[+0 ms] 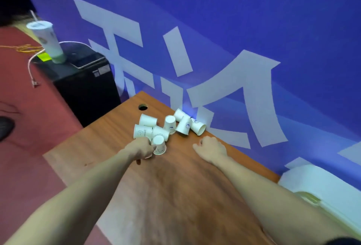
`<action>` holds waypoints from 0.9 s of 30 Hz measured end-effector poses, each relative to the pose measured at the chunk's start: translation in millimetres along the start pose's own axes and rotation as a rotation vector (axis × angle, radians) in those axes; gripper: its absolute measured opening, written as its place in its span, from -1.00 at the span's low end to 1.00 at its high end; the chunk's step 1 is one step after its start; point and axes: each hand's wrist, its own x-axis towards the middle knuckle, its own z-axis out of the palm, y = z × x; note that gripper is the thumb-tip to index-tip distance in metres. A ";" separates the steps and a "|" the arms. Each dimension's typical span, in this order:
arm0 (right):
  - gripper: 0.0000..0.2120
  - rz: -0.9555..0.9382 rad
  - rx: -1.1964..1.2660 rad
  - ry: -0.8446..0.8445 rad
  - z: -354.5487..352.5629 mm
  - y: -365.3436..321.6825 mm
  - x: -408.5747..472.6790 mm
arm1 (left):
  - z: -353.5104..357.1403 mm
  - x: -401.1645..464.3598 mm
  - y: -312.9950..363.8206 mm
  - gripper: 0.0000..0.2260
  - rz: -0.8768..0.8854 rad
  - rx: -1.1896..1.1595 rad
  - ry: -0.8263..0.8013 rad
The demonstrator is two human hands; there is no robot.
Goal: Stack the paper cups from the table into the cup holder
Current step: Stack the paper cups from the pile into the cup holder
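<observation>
1. Both bare forearms reached forward from the bottom edge over the wooden table [175, 196], which stood against a blue wall [254, 20] with large pale lettering.
2. At the near edge of the cup cluster, the left hand [141, 148] had its fingers curled around an upside-down paper cup [159, 145], gripping it from the left side.
3. Further right, the right hand [212, 147] rested on the table with its fingers loosely curled, holding nothing, just short of the nearest cups.
4. Behind the held cup, the remaining paper cups [170, 124] sat bunched together near the wall edge of the table (some inverted, some tipped on their sides), several touching one another.
5. One tipped cup [198, 126] lay at the right end of the bunch with its open mouth facing down and to the right.
6. A round cable hole [143, 107] showed in the table beyond the cups.
7. Off to the left, a black cabinet [86, 88] stood on the red floor [29, 127], carrying a tall lidded drink cup [47, 42] with a straw.
8. Whether a white object [322, 186] at the right edge was the cup holder could not be told.
</observation>
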 end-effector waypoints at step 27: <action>-0.61 -0.479 -0.337 -0.069 127.7 -91.6 158.9 | 26.6 183.7 -78.4 -0.82 -0.388 -0.593 -0.172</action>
